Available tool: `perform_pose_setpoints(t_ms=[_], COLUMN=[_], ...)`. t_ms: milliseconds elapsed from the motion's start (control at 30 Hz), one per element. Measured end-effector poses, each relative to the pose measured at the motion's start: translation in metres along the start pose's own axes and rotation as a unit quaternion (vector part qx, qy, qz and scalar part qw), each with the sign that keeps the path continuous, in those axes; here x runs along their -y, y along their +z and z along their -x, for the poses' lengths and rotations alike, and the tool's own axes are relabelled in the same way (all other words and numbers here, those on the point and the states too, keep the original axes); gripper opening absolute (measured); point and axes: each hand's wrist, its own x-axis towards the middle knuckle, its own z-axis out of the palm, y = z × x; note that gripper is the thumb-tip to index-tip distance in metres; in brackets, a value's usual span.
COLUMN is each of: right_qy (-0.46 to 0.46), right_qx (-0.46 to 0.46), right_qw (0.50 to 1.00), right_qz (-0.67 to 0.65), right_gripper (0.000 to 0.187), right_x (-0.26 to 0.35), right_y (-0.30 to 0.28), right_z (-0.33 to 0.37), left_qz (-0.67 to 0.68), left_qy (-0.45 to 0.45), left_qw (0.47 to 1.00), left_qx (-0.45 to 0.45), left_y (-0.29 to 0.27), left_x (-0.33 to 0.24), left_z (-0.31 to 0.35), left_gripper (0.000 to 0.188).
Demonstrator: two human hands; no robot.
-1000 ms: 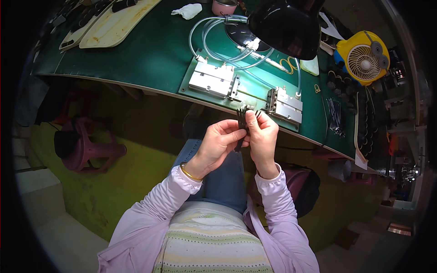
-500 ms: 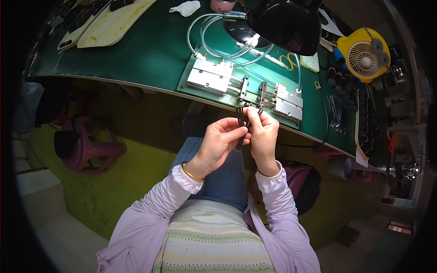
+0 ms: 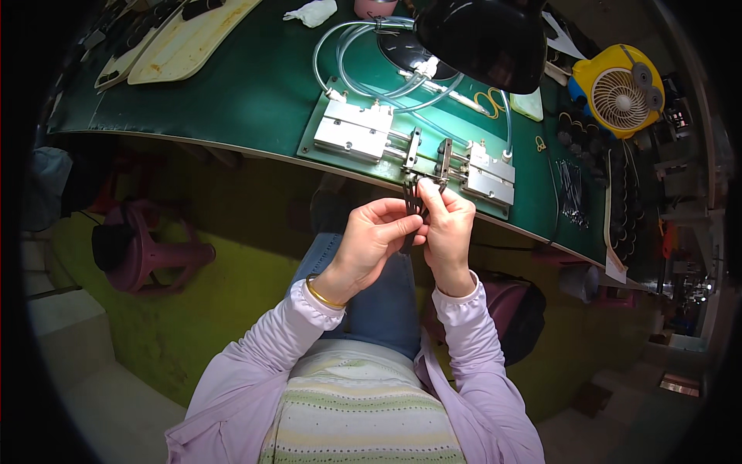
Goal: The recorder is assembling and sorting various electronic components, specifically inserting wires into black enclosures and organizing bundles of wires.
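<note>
Both hands meet in front of the table edge, below a pneumatic fixture. My left hand (image 3: 371,240) is closed, thumb and fingers pinching a bundle of thin black strips (image 3: 410,203) that stand up between the hands. With its thumb and fingers pressed together, my right hand (image 3: 448,232) grips the upper part of the same black strips, close under the jaws. On the fixture, a left silver cylinder block (image 3: 354,130) and a right silver cylinder block (image 3: 490,176) face each other with dark metal jaws (image 3: 444,160) between them. The strips' exact kind is too small to tell.
A black lamp (image 3: 483,46) hangs over the fixture, among clear air hoses (image 3: 340,50). Pale trays (image 3: 193,42) lie far left. A yellow fan (image 3: 618,91) and several thin dark pieces (image 3: 572,193) are at right. A pink stool (image 3: 154,247) stands on the floor left.
The black strips fan out a little more at their upper ends. My right thumb has shifted slightly; the view has moved a little, and the fixture stays put.
</note>
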Motion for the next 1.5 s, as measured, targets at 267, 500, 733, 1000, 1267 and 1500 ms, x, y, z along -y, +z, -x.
perform_pose_setpoints(t_ms=[267,500,733,1000,1267,1500], right_qy=[-0.046,-0.045,-0.026,-0.030,-0.018,-0.053], right_qx=[0.030,-0.004,-0.022,-0.027,-0.011,0.027], right_qw=[0.998,0.997,0.998,0.999,1.000,0.998], right_qz=[0.000,0.063,0.044,0.036,0.008,0.018], right_gripper=[0.021,0.019,0.017,0.018,0.020,0.020], right_x=[0.002,0.003,0.001,-0.002,0.001,0.004], right_y=[0.003,0.006,0.005,0.005,0.001,0.003], right_z=[0.012,0.012,0.007,0.005,0.004,0.012], left_qz=[0.032,0.044,0.046,0.041,0.035,0.025], left_qy=[0.055,0.062,0.053,0.043,0.045,0.011], left_qw=[0.998,0.997,0.998,0.998,0.998,1.000], left_qx=[-0.005,-0.008,-0.004,0.006,0.008,-0.002], left_y=[-0.001,-0.003,-0.002,-0.004,-0.002,-0.001], left_x=[0.010,0.015,0.012,0.011,0.011,0.002], left_z=[0.007,0.007,0.001,-0.001,-0.001,0.008], left_gripper=[0.009,0.008,0.009,0.010,0.009,0.007])
